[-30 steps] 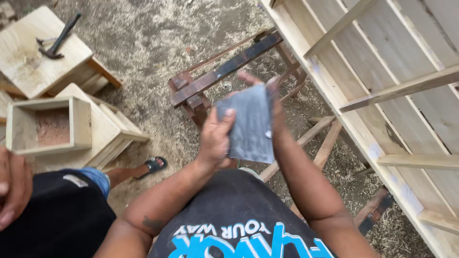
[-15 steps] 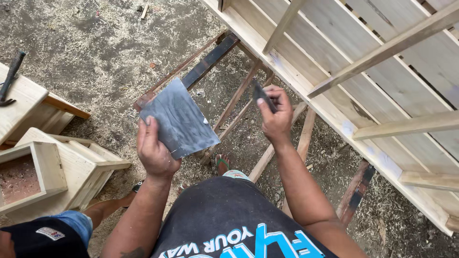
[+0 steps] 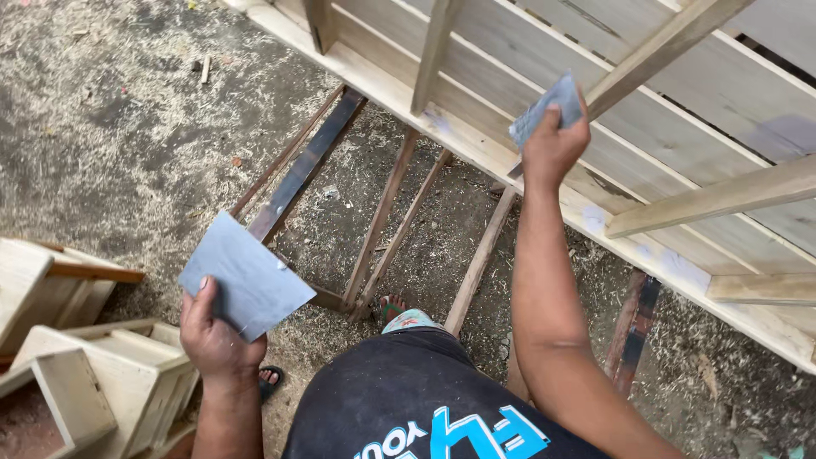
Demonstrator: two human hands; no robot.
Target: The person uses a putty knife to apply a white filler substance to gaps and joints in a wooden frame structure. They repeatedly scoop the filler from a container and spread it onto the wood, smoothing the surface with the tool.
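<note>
A large pale wooden slatted frame, built of flat boards with raised cross battens, fills the upper right of the frame and runs down to the right edge. Beneath it spreads a grey dirt floor strewn with sawdust, taking up the upper left and centre. A low stand of thin reddish-brown wooden rails with one dark flat bar lies on that ground in the middle, partly under the frame's lower edge. In the lower left corner sit several unfinished pale wooden boxes, stacked close together.

At the bottom centre shows the person's black shirt with blue and white print, and just above it a foot in a patterned sandal on the sawdust.

The left hand, at lower left, grips a grey rectangular sheet of sandpaper by its lower corner, thumb on top, the sheet held out flat above the ground and apart from the frame.

The right hand, at upper centre, is closed around a small folded grey piece of sandpaper, pinching it between fingers and thumb right against the boards of the slatted frame, beside a slanting batten.
</note>
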